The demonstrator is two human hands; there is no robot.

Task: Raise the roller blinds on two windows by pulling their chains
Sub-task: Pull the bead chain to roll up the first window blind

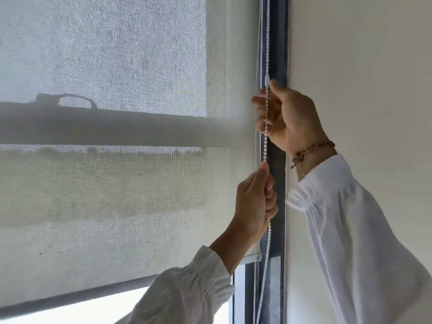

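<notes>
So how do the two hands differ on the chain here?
The right hand grips the bead chain higher, near its white connector; the left hand grips lower. The right wrist wears a braided bracelet; the left wrist is bare. Both are closed on the same strand, in white sleeves.

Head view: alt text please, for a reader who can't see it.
Both hands grip a white bead chain beside a mostly lowered roller blind, the right hand above the left hand. Bright window shows below the blind's bottom bar.
</notes>
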